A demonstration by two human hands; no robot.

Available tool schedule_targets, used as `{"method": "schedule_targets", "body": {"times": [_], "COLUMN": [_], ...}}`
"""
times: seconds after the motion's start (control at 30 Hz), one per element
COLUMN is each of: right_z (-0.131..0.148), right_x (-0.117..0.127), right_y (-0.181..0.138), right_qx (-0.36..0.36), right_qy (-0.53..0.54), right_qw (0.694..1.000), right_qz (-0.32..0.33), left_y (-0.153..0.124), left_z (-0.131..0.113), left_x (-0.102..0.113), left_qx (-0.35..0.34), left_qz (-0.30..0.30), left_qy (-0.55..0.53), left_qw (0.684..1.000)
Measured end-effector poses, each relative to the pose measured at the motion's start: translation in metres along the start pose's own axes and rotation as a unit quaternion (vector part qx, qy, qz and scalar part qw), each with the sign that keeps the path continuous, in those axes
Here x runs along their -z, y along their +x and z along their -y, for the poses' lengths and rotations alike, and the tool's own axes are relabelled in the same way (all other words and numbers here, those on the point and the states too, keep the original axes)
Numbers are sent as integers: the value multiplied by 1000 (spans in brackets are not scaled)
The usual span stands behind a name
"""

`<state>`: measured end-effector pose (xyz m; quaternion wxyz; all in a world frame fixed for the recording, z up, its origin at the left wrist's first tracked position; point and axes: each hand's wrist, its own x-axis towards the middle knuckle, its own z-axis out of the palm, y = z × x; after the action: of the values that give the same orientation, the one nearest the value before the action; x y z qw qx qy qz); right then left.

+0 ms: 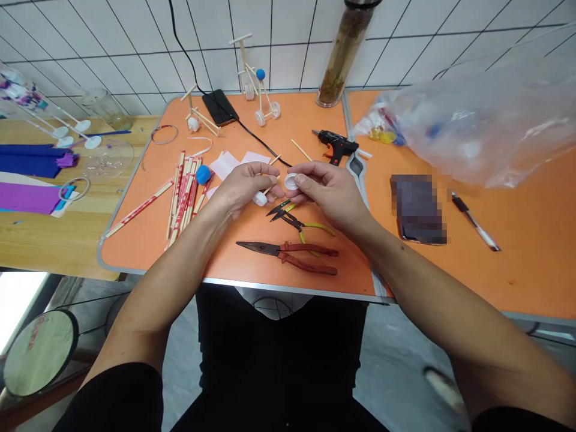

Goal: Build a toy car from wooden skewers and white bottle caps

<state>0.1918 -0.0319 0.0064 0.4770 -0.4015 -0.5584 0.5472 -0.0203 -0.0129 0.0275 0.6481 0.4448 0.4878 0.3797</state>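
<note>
My left hand (pixel 245 187) is closed on a thin wooden stick (pixel 273 182) that has a white bottle cap (pixel 260 198) at its lower end. Close beside it, my right hand (pixel 330 187) pinches another white bottle cap (pixel 291 181) between thumb and fingers. The stick's tip is near this second cap; whether they touch I cannot tell. Just below the hands lie yellow-handled pliers (pixel 293 221), partly over one another with red-handled long-nose pliers (pixel 288 249). A black glue gun (pixel 335 146) rests behind my right hand.
Red-wrapped chopsticks (pixel 180 204) and a blue ball (pixel 203 174) lie left. Small stick models with cap wheels (pixel 266 108) stand at the back. A tall bottle (pixel 344 54), a plastic bag (pixel 472 120), a phone (pixel 418 209) and a pen (pixel 476 222) are rightward. A black cable (pixel 261 141) crosses the table.
</note>
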Motion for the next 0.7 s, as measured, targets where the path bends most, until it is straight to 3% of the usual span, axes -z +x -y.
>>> {"method": "schedule_targets", "body": {"times": [0.27, 0.5, 0.7], "right_z": [3, -1, -11], "right_x": [-10, 0, 7], "right_y": [-8, 1, 6], "right_qx": [6, 24, 23], "right_qy": [-43, -51, -76], "right_qw": [999, 997, 996], "right_qz": [9, -49, -49], "left_y": [1, 5, 11], "left_z": [-2, -3, 2], "left_x": [-4, 4, 7], "left_qx": [3, -34, -65], "left_qz": [-43, -76, -98], "left_qy": [-49, 76, 142], "left_qw": [998, 994, 983]}}
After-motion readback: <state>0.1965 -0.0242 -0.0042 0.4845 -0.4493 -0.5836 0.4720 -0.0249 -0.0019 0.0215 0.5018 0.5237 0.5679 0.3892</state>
